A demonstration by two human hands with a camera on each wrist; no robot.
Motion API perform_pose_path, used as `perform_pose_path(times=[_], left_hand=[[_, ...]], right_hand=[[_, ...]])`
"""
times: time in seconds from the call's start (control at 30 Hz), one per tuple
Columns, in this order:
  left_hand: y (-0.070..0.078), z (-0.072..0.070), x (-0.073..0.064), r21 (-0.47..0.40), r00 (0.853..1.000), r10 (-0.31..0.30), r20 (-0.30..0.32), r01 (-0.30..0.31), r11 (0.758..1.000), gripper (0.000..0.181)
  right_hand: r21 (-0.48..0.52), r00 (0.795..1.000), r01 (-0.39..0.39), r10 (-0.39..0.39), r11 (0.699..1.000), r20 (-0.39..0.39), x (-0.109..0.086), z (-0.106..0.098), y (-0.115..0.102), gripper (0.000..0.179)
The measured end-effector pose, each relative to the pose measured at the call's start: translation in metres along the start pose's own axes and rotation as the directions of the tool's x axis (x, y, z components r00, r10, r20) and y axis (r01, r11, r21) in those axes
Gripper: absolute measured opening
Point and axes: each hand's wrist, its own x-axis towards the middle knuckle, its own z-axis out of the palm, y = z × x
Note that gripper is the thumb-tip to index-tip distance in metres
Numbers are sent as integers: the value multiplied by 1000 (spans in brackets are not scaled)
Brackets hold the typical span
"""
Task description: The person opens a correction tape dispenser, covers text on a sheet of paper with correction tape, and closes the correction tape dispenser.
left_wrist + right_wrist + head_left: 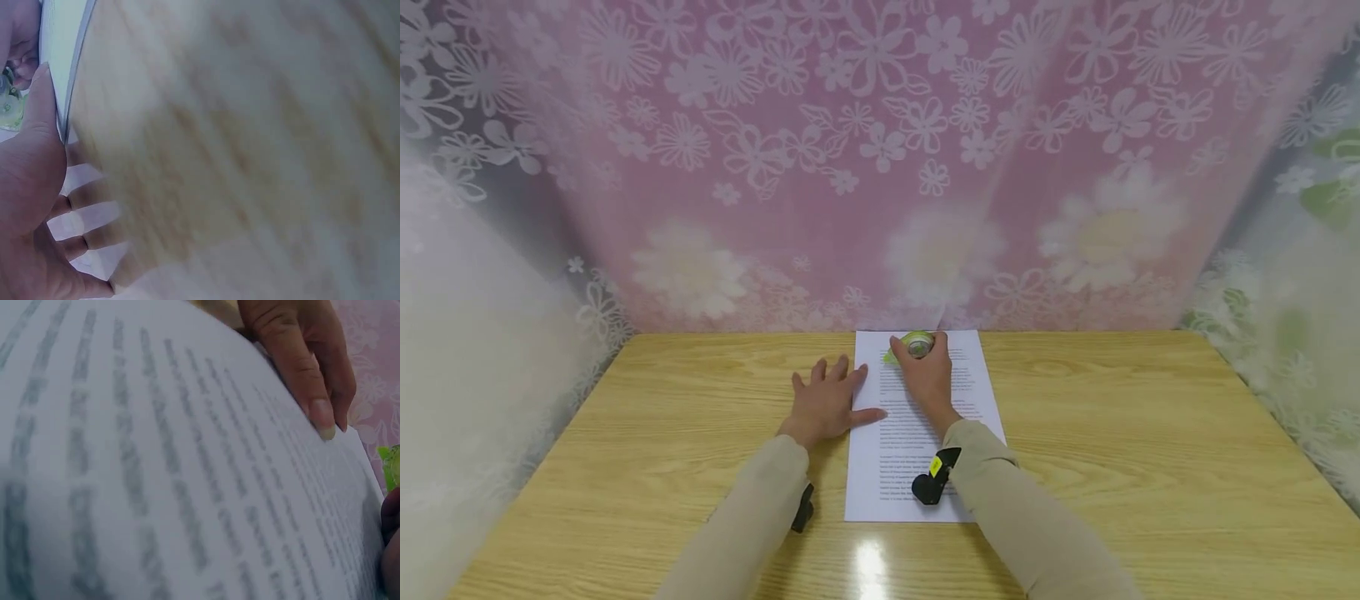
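A printed sheet of paper (925, 433) lies on the wooden table, its lines of text running across it. Near its top, my right hand (931, 383) grips a green and clear correction tape (917, 345) between thumb and fingers. The correction tape's green tip points left, close to the upper lines; whether it touches the paper I cannot tell. My left hand (823, 407) rests with fingers spread at the sheet's left edge, the thumb over the margin and the other fingers mostly on the table. The right wrist view shows the left thumb (322, 415) against the sheet.
A pink flowered curtain (880, 208) hangs along the table's back edge, with pale flowered cloth (482, 350) at the sides. The wooden table (1120, 433) extends left and right of the paper. Each wrist wears a small black camera (934, 479).
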Motion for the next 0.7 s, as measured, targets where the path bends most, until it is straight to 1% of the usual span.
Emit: perform_pose_path(times=[0.13, 0.23, 0.37, 0.43, 0.53, 0.63, 0.7], left_hand=[[1, -4, 0, 2, 1000, 2, 29, -2, 1000, 87], [1, -10, 0, -22, 998, 14, 57, -13, 1000, 86], [1, -20, 2, -54, 996, 28, 81, -24, 998, 84], [1, -24, 4, -50, 996, 32, 86, -28, 998, 84], [1, -28, 8, -36, 995, 51, 84, -48, 998, 85], [1, -29, 10, -28, 995, 66, 75, -64, 998, 86], [1, -28, 11, -20, 995, 63, 80, -61, 998, 87]], right_hand=[[20, 1000, 12, -13, 1000, 17, 0, -2, 3, 64], [37, 1000, 30, -30, 999, -3, 0, -3, 5, 61], [28, 999, 48, -48, 998, -22, -1, -3, 7, 59], [19, 998, 57, -57, 998, -24, 0, -3, 9, 60], [23, 996, 76, -74, 997, -47, 0, -3, 10, 62], [25, 995, 85, -83, 996, -60, 0, -2, 9, 62], [24, 995, 85, -84, 996, -51, -1, -2, 9, 59]])
